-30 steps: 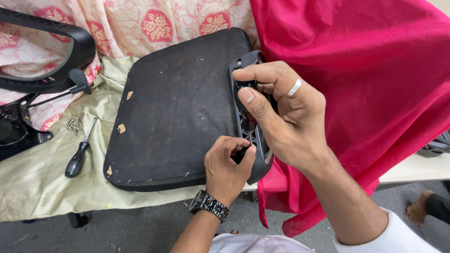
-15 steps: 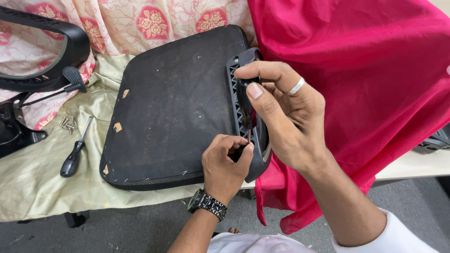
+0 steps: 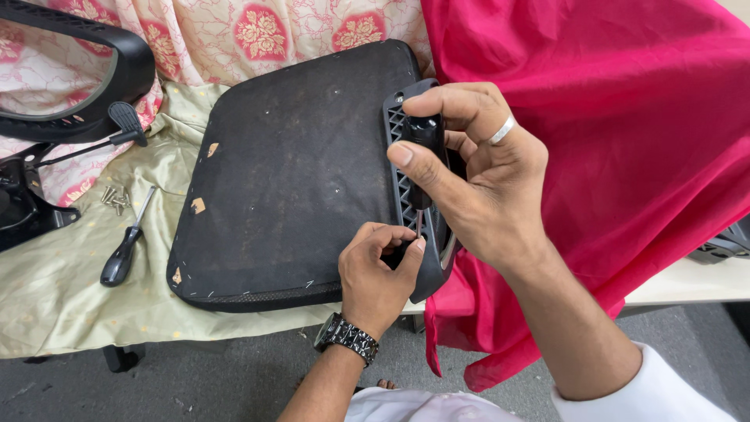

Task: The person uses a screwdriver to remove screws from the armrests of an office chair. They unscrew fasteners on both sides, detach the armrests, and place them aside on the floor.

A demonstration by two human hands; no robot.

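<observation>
Along the right edge of the upturned black seat pad point(image 3: 297, 172), a black plastic armrest bracket point(image 3: 414, 195) is lying against the pad's side, and a black-handled screwdriver point(image 3: 424, 156) is standing upright on its lower part. Right hand point(image 3: 476, 180) is wrapping thumb and fingers around the screwdriver's handle. Left hand point(image 3: 379, 273) is pinching at the tip, fingers curled against the bracket. Farther left, on the pale green cloth point(image 3: 70, 289), a second screwdriver point(image 3: 125, 250) is lying near a small heap of screws point(image 3: 113, 199). Red fabric point(image 3: 625, 125) is draping to the right
</observation>
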